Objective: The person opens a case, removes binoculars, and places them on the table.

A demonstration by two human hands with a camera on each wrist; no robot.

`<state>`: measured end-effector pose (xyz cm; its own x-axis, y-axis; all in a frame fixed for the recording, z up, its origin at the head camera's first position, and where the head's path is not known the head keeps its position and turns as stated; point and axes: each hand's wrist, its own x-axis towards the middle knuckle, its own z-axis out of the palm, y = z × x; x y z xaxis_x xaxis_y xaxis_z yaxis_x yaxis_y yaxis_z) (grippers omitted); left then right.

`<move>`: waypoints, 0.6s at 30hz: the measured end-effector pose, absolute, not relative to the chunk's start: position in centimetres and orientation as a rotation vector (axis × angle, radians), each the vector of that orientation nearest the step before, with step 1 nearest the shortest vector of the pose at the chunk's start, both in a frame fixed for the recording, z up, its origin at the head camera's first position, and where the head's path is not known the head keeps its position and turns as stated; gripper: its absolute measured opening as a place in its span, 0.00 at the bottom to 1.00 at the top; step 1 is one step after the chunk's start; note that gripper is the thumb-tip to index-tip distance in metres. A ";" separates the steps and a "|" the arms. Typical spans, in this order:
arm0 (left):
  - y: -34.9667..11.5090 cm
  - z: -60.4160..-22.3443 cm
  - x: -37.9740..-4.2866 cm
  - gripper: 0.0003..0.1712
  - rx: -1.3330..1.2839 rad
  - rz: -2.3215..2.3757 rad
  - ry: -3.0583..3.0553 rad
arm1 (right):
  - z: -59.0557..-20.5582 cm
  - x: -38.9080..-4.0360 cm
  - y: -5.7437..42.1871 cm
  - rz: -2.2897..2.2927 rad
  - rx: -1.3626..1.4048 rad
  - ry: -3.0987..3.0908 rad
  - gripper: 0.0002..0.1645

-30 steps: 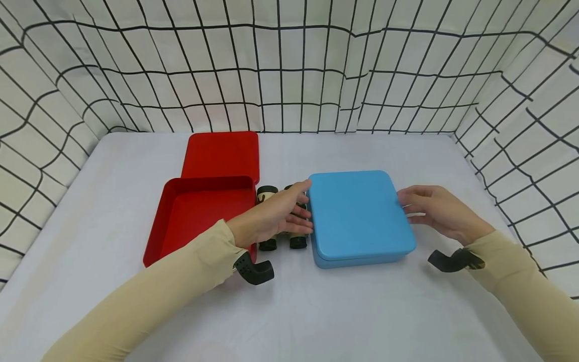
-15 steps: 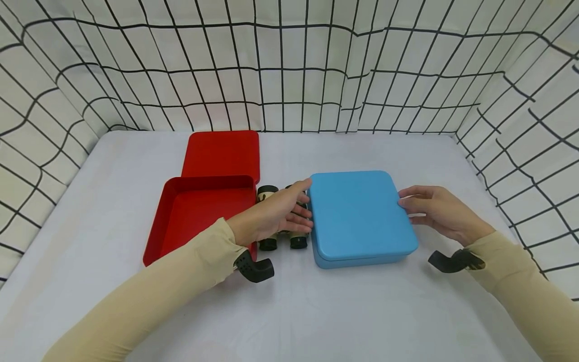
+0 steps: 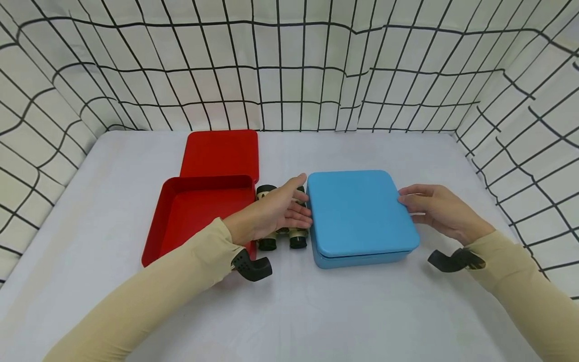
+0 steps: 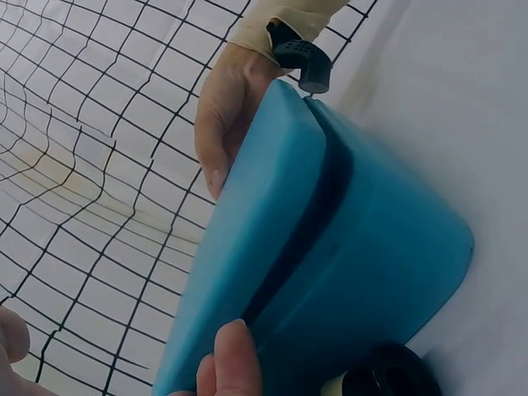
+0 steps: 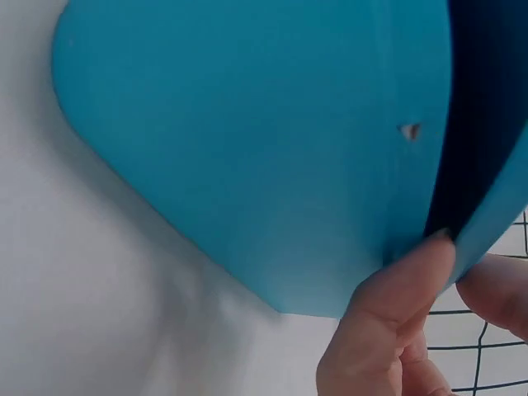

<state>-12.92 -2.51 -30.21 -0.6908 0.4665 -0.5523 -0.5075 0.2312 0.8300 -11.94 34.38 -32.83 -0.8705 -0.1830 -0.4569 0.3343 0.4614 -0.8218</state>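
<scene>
1. The blue box (image 3: 357, 261) is set on the white table (image 3: 289, 311), right of centre, with its blue lid (image 3: 355, 211) tilted slightly up and a dark gap (image 4: 309, 219) shown between lid and body
2. The lid's edge is pinched at the box's right side by the right hand (image 3: 436, 211), one fingertip being placed at the gap and another outside the lid
3. The box's left side is touched by the left hand (image 3: 271, 211), whose fingers are extended and uncurled, with the thumb spread towards the back corner
4. Beneath the left hand, binoculars (image 3: 298, 237) are partly hidden, placed between the blue box and a red box (image 3: 199, 211)
5. The red box is left uncovered, its red lid (image 3: 221, 153) being laid out behind it
6. Both arms are covered by beige sleeves (image 3: 158, 296), and the table is backed by a black-gridded white wall (image 3: 291, 55)
</scene>
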 end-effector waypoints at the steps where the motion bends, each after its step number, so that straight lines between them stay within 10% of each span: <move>1: -2.5 -30.2 -12.9 0.41 -0.035 1.574 1.726 | -32.8 -12.0 34.4 -1.404 0.127 2.229 0.37; 18: -2.2 -30.5 -13.1 0.37 -0.012 1.593 1.741 | -32.6 -11.7 34.6 -1.417 0.126 2.224 0.38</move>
